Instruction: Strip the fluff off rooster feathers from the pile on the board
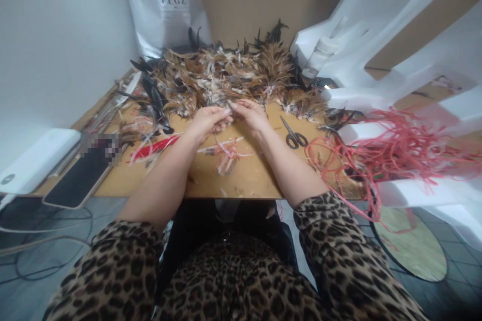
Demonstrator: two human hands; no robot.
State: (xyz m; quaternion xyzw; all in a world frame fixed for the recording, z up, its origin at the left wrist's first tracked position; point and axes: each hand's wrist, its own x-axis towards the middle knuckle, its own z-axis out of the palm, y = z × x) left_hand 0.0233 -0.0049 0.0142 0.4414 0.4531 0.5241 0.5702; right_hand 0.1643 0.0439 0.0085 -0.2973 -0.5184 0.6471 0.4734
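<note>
My left hand (pixel 210 119) and my right hand (pixel 251 114) meet fingertip to fingertip at the near edge of a big heap of brown, white and black feathers (pixel 222 75). Both hands have their fingers curled and pinched together, apparently on a small feather I cannot make out. Under the wrists a small bunch of pale and red strips (pixel 226 153) lies on the wooden board (pixel 244 175). Black scissors (pixel 293 135) lie just right of my right hand.
A tangle of red string (pixel 380 153) spills at the right over white foam packing (pixel 380 20). A phone (pixel 81 173) and a white device (pixel 33 158) lie at the left. A white PPGZ bag (pixel 165 5) stands behind the feathers.
</note>
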